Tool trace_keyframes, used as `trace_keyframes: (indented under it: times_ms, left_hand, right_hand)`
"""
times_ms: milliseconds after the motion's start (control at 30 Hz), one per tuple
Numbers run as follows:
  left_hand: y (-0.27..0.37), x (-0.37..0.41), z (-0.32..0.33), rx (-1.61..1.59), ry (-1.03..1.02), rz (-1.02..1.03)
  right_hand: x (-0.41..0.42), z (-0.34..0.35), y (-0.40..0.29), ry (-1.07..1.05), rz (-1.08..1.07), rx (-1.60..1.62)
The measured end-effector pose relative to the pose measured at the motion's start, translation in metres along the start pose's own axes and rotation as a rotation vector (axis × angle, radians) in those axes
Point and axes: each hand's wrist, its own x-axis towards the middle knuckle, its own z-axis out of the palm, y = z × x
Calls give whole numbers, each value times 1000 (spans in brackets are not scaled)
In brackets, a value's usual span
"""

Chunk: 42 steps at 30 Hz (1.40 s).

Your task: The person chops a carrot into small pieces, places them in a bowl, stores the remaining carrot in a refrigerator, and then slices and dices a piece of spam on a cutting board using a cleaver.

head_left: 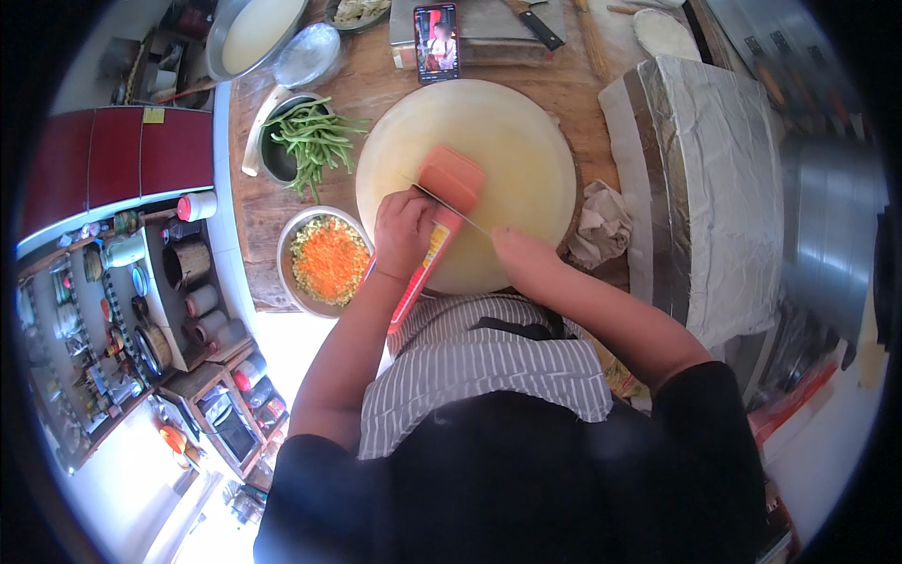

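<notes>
On the round chopping board [521, 158] lies a pink block of luncheon meat or sausage [452, 180], its lower end still inside a red printed plastic wrapper [417, 285]. My left hand [405, 236] presses on the wrapped part and holds it down. The fingers of my right hand [523, 255] are closed around a knife handle, which the hand hides. The thin knife blade [451, 206] runs across the block close to my left fingertips. From this angle I cannot tell how deep the blade sits.
Left of the board stand a metal bowl [285, 266] of shredded orange and diced green vegetables and a bowl [282, 168] of green beans. A phone [437, 44] leans on a box behind. Another knife [539, 27] lies there. A crumpled cloth [600, 225] and a foil-covered box [726, 197] are right.
</notes>
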Motion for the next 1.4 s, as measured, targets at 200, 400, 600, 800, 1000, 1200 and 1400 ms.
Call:
trace_keyframes:
  times_ms: [200,400,600,800,1000,1200,1400]
  left_hand:
    - [-1,-3,1,38,-10,23]
    - [2,-5,-2,4,-2,14]
    - [33,-35,-9,394,-184,-186]
    - [40,-52,-26,416,-431,-458]
    - [36,-75,-39,409,-458,-355]
    - [36,-109,-57,138,-375,-546]
    - [29,-143,-87,-200,-122,-751]
  right_hand:
    - [1,13,-2,63,47,45]
    - [-77,1,17,28,91,97]
    - [-126,9,40,-104,235,6]
    - [-160,-8,57,114,224,248]
    - [-127,-29,66,330,282,614]
    - [-70,1,90,383,299,1000]
    - [-33,11,105,385,298,1059]
